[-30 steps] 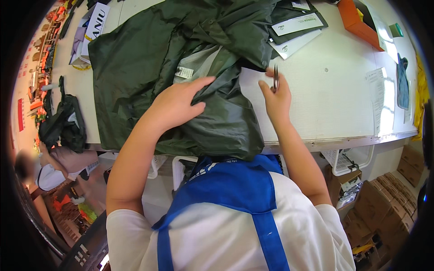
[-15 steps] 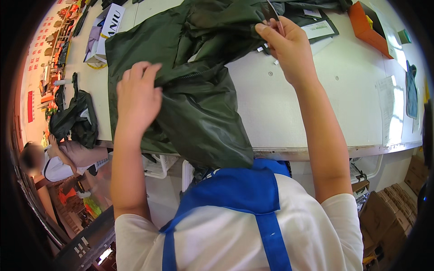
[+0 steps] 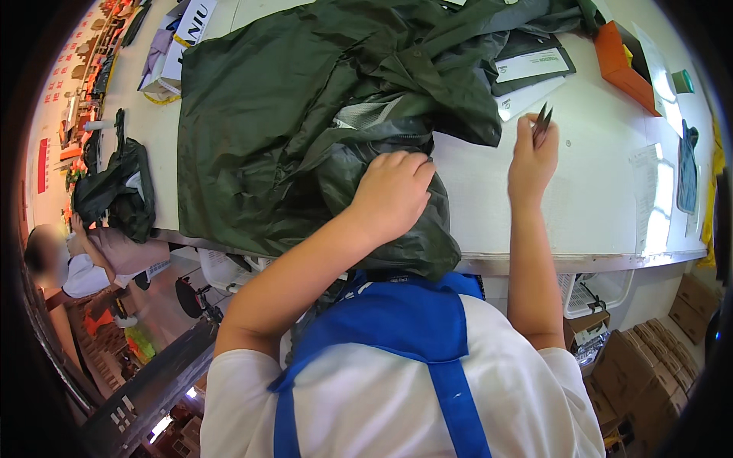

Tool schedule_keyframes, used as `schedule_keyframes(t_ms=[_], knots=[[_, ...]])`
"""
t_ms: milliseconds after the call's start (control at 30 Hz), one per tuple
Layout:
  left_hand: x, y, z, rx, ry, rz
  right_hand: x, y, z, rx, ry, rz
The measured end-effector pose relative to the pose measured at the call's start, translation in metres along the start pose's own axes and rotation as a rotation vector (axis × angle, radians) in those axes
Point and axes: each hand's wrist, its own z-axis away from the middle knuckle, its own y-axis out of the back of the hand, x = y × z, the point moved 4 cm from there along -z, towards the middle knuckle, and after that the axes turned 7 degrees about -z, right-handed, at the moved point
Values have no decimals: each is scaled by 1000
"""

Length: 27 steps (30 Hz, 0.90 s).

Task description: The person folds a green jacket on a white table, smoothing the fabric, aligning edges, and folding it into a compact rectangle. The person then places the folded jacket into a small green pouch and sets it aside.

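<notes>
A dark green coated garment [image 3: 252, 107], looking like a rain jacket, lies spread and rumpled on the white table [image 3: 481, 206], part of it hanging over the near edge. My left hand [image 3: 393, 195] is closed on a bunched fold of it, near a zipper; the fingertips are partly hidden in the cloth. A patch of light mesh lining [image 3: 366, 116] shows just beyond. Off to the right of the garment, my right hand [image 3: 532, 172] is raised over the table. It is closed around small thread snips [image 3: 542, 128], the two pointed blades sticking up apart from the cloth.
Dark packets with white labels [image 3: 532, 66] lie at the far right, beside an orange box [image 3: 628, 69]. Paper sheets [image 3: 649, 198] rest on the right side. At the left stand a white carton [image 3: 172, 65] and another dark garment [image 3: 122, 191], near a seated person [image 3: 84, 263].
My left hand has moved right and taken hold of the garment. My right hand has left the cloth, coming nearer and rightward with the snips; the garment's right part has dropped onto the table.
</notes>
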Motion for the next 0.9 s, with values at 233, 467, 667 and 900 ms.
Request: schedule_keyframes(t_ms=[233,467,667,900], knots=[[23,-18,17,-83,-93,21,67,-48,26,-448,20,337],[16,44,21,238,-200,208,135,-81,-10,-497,-66,494],[-214,45,41,260,759,331,94,-92,1,-531,186,724],[-236,-8,30,-529,866,84,107,-96,5,-501,6,868]])
